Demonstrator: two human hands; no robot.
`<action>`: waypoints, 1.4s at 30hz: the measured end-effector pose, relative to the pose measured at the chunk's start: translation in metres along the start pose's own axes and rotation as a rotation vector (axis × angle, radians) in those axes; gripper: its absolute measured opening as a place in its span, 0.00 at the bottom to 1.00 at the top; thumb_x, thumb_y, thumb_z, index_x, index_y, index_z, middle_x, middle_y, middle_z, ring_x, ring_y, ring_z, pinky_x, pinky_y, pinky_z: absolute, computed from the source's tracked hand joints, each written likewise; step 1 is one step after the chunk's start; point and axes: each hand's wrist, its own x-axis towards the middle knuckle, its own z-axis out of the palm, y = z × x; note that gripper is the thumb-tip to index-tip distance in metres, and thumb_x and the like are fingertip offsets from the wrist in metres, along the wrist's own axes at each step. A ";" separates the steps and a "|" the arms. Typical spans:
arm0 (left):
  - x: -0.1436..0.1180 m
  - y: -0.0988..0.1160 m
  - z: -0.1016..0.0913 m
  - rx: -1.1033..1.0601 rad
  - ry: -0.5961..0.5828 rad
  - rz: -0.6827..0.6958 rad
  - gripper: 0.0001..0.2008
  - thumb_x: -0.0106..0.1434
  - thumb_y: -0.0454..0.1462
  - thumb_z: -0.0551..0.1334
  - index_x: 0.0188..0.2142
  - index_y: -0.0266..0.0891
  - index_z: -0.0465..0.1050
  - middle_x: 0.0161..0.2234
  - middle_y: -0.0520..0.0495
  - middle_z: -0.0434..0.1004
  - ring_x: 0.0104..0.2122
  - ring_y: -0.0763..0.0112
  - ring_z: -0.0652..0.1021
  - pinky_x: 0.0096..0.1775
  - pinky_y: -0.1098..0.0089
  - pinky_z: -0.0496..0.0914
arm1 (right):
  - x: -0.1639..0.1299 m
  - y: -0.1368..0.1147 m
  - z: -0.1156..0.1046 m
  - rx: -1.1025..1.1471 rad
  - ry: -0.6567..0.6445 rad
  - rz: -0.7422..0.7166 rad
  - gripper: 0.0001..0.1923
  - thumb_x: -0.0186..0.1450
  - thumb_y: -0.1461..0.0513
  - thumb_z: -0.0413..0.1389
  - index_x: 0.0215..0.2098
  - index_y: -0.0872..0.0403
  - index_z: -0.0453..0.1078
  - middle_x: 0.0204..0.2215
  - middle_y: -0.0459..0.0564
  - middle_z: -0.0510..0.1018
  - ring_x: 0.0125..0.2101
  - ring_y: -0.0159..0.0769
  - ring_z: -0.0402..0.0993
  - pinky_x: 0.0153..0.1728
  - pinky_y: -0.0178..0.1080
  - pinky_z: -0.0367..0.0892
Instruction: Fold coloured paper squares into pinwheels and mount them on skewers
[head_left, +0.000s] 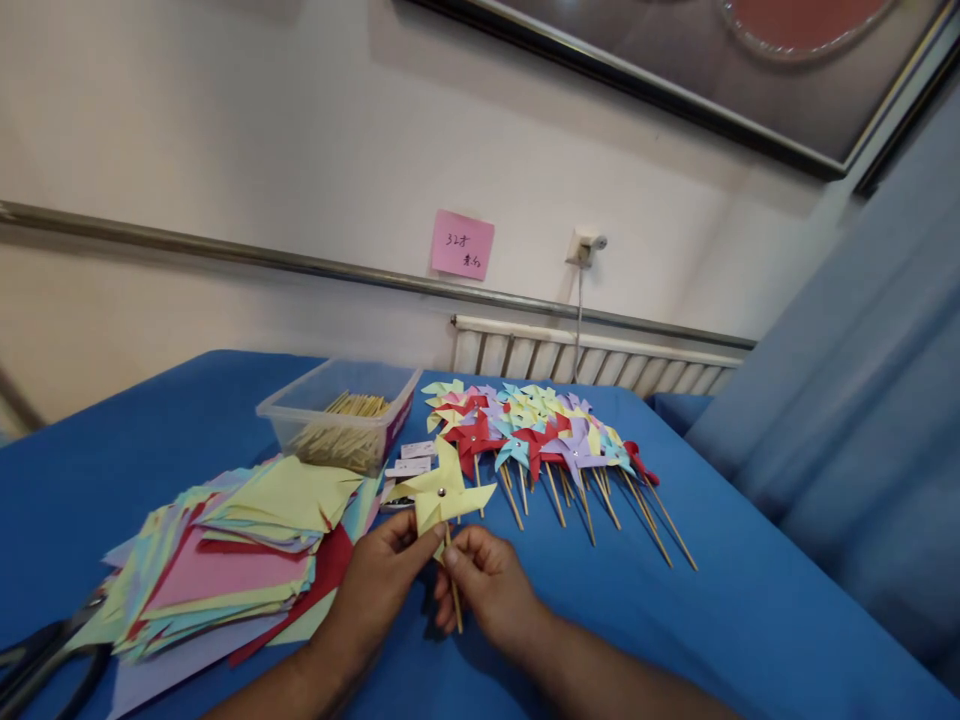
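A yellow paper pinwheel [442, 490] on a thin wooden stick is held up in front of me, a pin at its centre. My left hand [390, 565] pinches the lower blade of the pinwheel between thumb and fingers. Just beside it, my right hand [487, 580] is closed round the pinwheel's stick, whose lower end sticks out below the fingers. Behind my hands lie many finished-looking pinwheels [577, 450] in red, purple, blue and yellow, their sticks pointing towards me. To the left is a loose stack of coloured paper squares [225, 570].
A clear plastic box [277, 410] of wooden sticks stands behind the paper. Small boxes [412, 458] sit beside it. Black-handled scissors [56, 650] lie at lower left on the blue-covered table [750, 640]. A radiator [540, 355], wall rail and blue curtain [862, 420] border the table.
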 end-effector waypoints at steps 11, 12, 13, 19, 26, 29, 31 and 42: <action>0.000 0.007 0.000 0.150 0.088 0.019 0.15 0.43 0.47 0.67 0.23 0.38 0.72 0.18 0.52 0.74 0.21 0.67 0.72 0.25 0.72 0.65 | 0.003 0.002 0.000 -0.072 0.080 -0.025 0.27 0.47 0.41 0.60 0.28 0.54 0.61 0.15 0.39 0.70 0.11 0.24 0.64 0.14 0.29 0.59; 0.000 0.008 -0.001 0.163 0.112 0.021 0.15 0.42 0.47 0.68 0.23 0.38 0.73 0.19 0.52 0.75 0.23 0.66 0.73 0.25 0.71 0.66 | 0.002 0.001 0.000 -0.095 0.101 -0.027 0.27 0.46 0.42 0.61 0.27 0.54 0.61 0.15 0.39 0.70 0.12 0.24 0.64 0.14 0.28 0.59; 0.001 0.008 -0.001 0.169 0.124 0.021 0.15 0.41 0.47 0.68 0.24 0.38 0.74 0.20 0.51 0.76 0.24 0.65 0.73 0.26 0.71 0.66 | 0.002 0.000 0.000 -0.115 0.120 -0.029 0.26 0.46 0.43 0.62 0.26 0.55 0.61 0.15 0.40 0.70 0.12 0.24 0.64 0.15 0.28 0.59; 0.003 0.000 0.003 0.084 -0.064 0.017 0.15 0.43 0.46 0.68 0.28 0.39 0.76 0.27 0.49 0.78 0.29 0.64 0.75 0.32 0.70 0.68 | -0.003 -0.017 -0.017 -0.231 0.344 -0.089 0.20 0.53 0.47 0.59 0.24 0.55 0.63 0.15 0.42 0.70 0.14 0.27 0.65 0.16 0.29 0.58; 0.009 -0.013 -0.001 0.208 -0.081 0.024 0.14 0.45 0.46 0.67 0.29 0.41 0.77 0.26 0.51 0.76 0.27 0.68 0.73 0.31 0.72 0.66 | -0.024 -0.054 -0.128 -0.642 0.829 -0.241 0.15 0.56 0.51 0.54 0.21 0.54 0.65 0.16 0.42 0.67 0.19 0.30 0.62 0.21 0.32 0.56; 0.009 -0.013 -0.001 0.220 -0.103 0.024 0.14 0.46 0.47 0.67 0.28 0.41 0.76 0.25 0.52 0.75 0.26 0.69 0.72 0.30 0.72 0.65 | -0.037 -0.067 -0.173 -0.746 0.975 -0.207 0.15 0.56 0.52 0.53 0.21 0.54 0.66 0.15 0.43 0.66 0.18 0.32 0.60 0.20 0.33 0.53; 0.010 -0.013 -0.001 0.225 -0.112 0.012 0.13 0.46 0.47 0.66 0.28 0.41 0.76 0.25 0.52 0.74 0.26 0.69 0.72 0.30 0.72 0.65 | -0.043 -0.072 -0.192 -0.828 1.034 -0.155 0.15 0.56 0.52 0.53 0.18 0.53 0.66 0.13 0.43 0.66 0.17 0.33 0.60 0.20 0.34 0.51; 0.012 -0.015 -0.002 0.317 -0.185 0.018 0.14 0.50 0.47 0.63 0.29 0.40 0.73 0.28 0.50 0.75 0.31 0.66 0.73 0.34 0.70 0.66 | -0.043 -0.067 -0.217 -1.127 1.087 0.058 0.13 0.58 0.54 0.51 0.21 0.52 0.69 0.18 0.47 0.74 0.20 0.36 0.67 0.21 0.34 0.52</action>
